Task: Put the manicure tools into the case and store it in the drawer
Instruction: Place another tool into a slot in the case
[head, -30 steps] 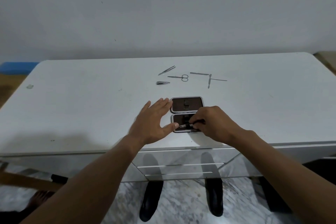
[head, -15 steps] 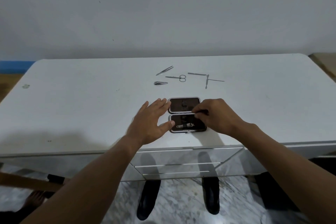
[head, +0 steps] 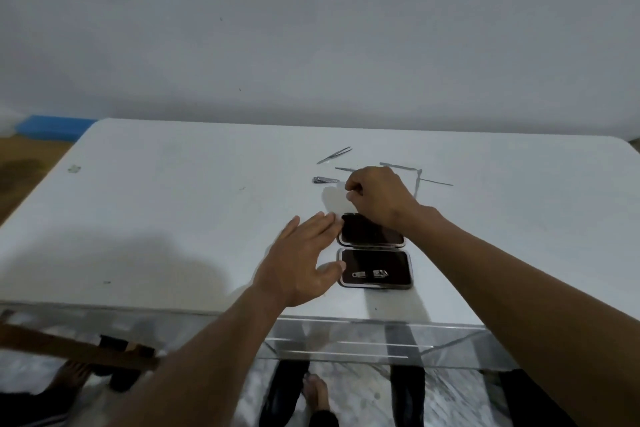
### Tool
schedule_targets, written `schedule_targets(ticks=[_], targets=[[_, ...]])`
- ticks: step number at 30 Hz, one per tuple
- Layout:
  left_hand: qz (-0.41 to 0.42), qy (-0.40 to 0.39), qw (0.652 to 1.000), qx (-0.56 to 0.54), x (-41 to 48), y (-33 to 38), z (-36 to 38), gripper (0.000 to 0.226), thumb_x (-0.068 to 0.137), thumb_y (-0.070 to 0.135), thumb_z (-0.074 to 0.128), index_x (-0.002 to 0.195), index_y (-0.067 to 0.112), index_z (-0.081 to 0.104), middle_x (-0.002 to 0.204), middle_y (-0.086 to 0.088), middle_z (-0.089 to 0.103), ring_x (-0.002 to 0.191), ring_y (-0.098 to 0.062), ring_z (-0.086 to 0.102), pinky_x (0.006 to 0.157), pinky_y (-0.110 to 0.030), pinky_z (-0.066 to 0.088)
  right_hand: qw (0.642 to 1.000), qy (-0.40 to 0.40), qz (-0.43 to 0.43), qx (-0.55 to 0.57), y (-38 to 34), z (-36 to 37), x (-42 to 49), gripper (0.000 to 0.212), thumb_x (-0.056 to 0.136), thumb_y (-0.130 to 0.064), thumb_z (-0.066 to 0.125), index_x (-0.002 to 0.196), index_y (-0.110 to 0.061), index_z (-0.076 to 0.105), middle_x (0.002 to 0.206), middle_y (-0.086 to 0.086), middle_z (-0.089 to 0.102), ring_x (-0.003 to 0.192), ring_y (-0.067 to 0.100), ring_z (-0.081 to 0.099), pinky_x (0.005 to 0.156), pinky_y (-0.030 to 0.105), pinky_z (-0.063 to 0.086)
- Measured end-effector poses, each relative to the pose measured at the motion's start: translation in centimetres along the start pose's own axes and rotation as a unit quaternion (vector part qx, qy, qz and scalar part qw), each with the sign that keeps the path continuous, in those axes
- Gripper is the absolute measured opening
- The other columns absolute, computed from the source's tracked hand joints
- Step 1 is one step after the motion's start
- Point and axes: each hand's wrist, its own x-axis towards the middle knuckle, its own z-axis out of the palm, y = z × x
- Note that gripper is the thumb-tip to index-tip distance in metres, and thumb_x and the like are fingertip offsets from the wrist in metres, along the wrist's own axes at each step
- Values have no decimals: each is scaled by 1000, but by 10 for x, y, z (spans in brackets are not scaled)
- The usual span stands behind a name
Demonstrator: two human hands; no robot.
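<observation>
The dark brown manicure case (head: 398,263) lies open on the white table (head: 173,218), its two halves one behind the other. A nail clipper (head: 370,274) sits in the near half. My left hand (head: 304,260) rests flat and open against the case's left edge. Beyond the case, my right hand (head: 375,194) hovers with curled fingers over the scissors (head: 342,169); only their blade tip shows. Loose around it lie tweezers (head: 334,155), a small clipper (head: 325,179) and thin metal sticks (head: 434,181).
A clear drawer front (head: 346,345) sits under the table's near edge. A brown wooden bar (head: 69,348) crosses the lower left. My feet and dark table legs show through below. A grey wall stands behind the table.
My right hand left the case's near half and reached forward to the scissors. The nail clipper stays in the case. My left hand has barely moved.
</observation>
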Motion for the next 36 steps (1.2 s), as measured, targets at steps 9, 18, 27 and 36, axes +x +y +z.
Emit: schedule_targets(ticks=[9, 18, 27, 36], targets=[[6, 8, 1000, 12, 0, 3, -2, 71, 87, 53, 43, 151, 24, 30, 159, 9, 25, 147, -2, 10, 121, -33, 4, 995, -56, -53, -55, -23, 27, 69, 25, 88, -7, 55, 112, -3, 64, 114, 17, 64, 106, 33, 58, 80, 29, 40], [3, 13, 1000, 1, 1, 5, -2, 72, 86, 54, 44, 150, 24, 33, 158, 10, 27, 147, -2, 13, 121, -34, 6, 997, -71, -26, -16, -20, 25, 71, 34, 84, -9, 54, 116, -13, 65, 122, 9, 65, 113, 29, 59, 92, 32, 45], [-1, 3, 1000, 9, 0, 6, 0, 71, 87, 58, 38, 151, 30, 26, 158, 13, 23, 146, -2, 13, 121, -31, 6, 976, -13, 75, 206, 3, -19, 9, 5, 81, -15, 69, 81, -10, 69, 76, 7, 72, 65, 20, 67, 70, 32, 58], [-3, 19, 999, 28, -1, 4, 1, 73, 85, 59, 36, 150, 28, 30, 157, 7, 31, 145, -6, 19, 120, -31, 7, 897, 2, 171, 407, 28, -33, -58, 11, 79, 4, 72, 89, 8, 70, 75, 14, 67, 64, 17, 65, 65, 18, 60]])
